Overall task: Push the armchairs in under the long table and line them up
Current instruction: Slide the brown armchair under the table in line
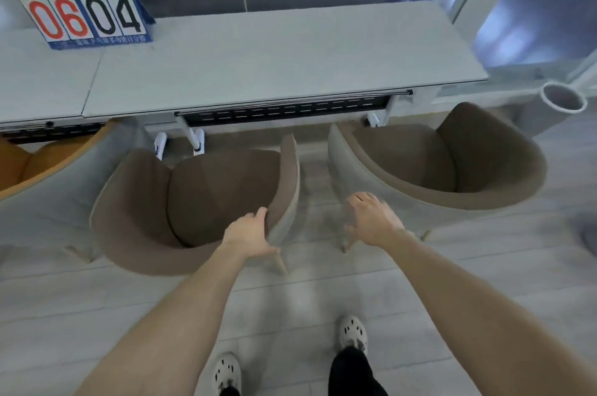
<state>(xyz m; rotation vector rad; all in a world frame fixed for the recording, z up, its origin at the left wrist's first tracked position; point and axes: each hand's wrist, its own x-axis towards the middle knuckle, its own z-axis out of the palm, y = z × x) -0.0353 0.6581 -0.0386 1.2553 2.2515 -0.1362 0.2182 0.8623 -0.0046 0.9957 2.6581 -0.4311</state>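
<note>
Two brown armchairs with grey outer shells stand in front of the long grey table (277,49). The left brown armchair (210,195) is turned sideways, its seat open toward the right. My left hand (250,234) grips its curved rim at the near right corner. The right brown armchair (429,159) stands out from the table's right end, angled. My right hand (371,218) hovers with fingers spread beside that chair's grey left flank; I cannot tell whether it touches. An orange armchair (29,163) at far left sits partly under the table.
A flip scoreboard (87,14) reading 06 04 stands on the table's left part. A grey cylindrical bin (563,101) stands on the floor at right of the table. White table legs with casters (197,140) sit behind the left chair. My feet are on the pale plank floor.
</note>
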